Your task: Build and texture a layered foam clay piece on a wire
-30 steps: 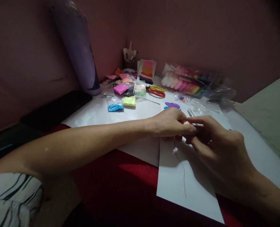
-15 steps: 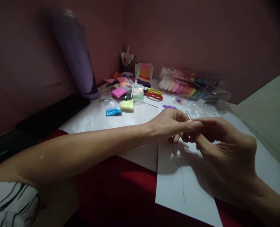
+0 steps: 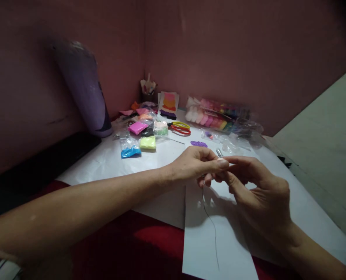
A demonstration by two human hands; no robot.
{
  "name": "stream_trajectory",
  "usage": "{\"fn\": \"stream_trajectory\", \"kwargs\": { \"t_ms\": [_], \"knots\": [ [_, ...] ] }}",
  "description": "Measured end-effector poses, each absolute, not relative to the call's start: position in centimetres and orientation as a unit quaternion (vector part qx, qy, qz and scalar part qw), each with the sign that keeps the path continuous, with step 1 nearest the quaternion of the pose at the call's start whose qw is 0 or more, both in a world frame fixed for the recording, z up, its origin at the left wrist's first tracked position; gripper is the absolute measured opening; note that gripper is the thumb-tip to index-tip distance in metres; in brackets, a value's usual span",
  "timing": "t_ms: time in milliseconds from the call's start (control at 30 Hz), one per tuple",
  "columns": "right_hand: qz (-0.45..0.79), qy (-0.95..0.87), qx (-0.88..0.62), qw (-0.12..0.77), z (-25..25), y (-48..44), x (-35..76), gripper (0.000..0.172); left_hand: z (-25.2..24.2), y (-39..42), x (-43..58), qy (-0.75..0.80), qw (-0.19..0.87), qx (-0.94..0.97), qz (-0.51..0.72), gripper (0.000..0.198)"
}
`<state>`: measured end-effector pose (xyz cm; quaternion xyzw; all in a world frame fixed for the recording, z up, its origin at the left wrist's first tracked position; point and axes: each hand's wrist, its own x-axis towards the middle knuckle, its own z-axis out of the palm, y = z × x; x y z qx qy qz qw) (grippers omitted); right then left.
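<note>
My left hand (image 3: pixel 197 165) reaches across from the left with thumb and fingers pinched together. Out of its lower fingers hangs a thin dark strand (image 3: pixel 215 227), wire or thread, curving down over the white paper (image 3: pixel 199 249). My right hand (image 3: pixel 259 196) is closed too, its thumb and forefinger meeting my left fingertips. A tiny white bit (image 3: pixel 220 159) shows where they meet; its kind is unclear. Just beyond the fingertips a small silvery cylinder (image 3: pixel 219 152) is visible. Behind my left hand lies a purple textured piece (image 3: pixel 199 144). My fingers hide most of what is pinched.
Small bags of coloured clay, among them a yellow one (image 3: pixel 147 142), lie at the back left. Red-and-yellow-handled scissors (image 3: pixel 181 127) are beside them. A clear pack of coloured clay (image 3: pixel 212 116) lies at the back right. A painted card (image 3: pixel 168 105) leans by a pen holder (image 3: pixel 148 87).
The view has tilted up and turned slightly right, so everything sits lower and further left. Both hands remain pinched together, the strand still hanging.
</note>
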<state>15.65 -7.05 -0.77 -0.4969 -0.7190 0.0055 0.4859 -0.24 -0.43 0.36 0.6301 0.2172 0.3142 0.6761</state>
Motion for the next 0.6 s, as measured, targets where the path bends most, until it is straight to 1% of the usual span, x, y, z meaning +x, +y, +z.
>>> {"fn": "stream_trajectory", "kwargs": {
  "t_ms": [67, 200, 300, 433, 533, 600],
  "knots": [
    [0.022, -0.723, -0.485, 0.491, -0.66, -7.06, 15.66, 0.021, 0.47, -0.41, -0.29, 0.214, 0.688, 0.624, 0.303, 0.046],
    [0.031, -0.729, -0.467, 0.5, -0.51, -6.99, 15.48, 0.011, 0.44, -0.36, -0.25, 0.215, 0.69, 0.622, 0.301, 0.055],
    [0.017, -0.73, -0.475, 0.492, -0.67, -6.8, 15.53, 0.011, 0.32, -0.3, -0.12, 0.224, 0.695, 0.612, 0.305, 0.054],
    [0.038, -0.735, -0.479, 0.48, -0.86, -6.55, 16.01, 0.02, 0.29, -0.23, -0.08, 0.225, 0.708, 0.597, 0.303, 0.055],
    [0.036, -0.742, -0.465, 0.482, -0.62, -6.6, 16.18, 0.016, 0.38, -0.26, -0.22, 0.235, 0.699, 0.602, 0.306, 0.055],
    [0.016, -0.721, -0.476, 0.503, -0.43, -6.69, 16.1, 0.013, 0.44, -0.3, -0.32, 0.251, 0.682, 0.609, 0.318, 0.056]
  ]
}}
